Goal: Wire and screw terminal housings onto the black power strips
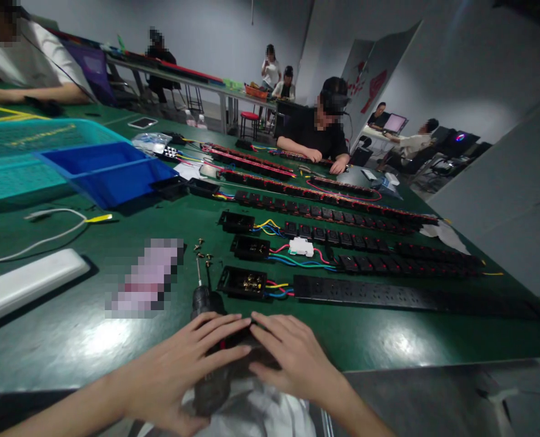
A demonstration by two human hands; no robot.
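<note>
My left hand reaches in from the lower left, fingers stretched out over a black power screwdriver. The tool lies near the table's front edge, its bit pointing away from me; my hands cover part of its body. My right hand is beside it, fingers extended and slightly bent, its fingertips close to those of my left hand. Between both hands is a dark surface that I cannot make out fully. Several small brass screws lie by the bit. Just beyond my hands sits a black socket strip, wired to an open black box with brass-coloured parts inside.
More wired strips lie in rows behind. To the left are a blue bin, a turquoise basket, a white bar, a cable and a blurred pinkish item. A co-worker sits across the green table.
</note>
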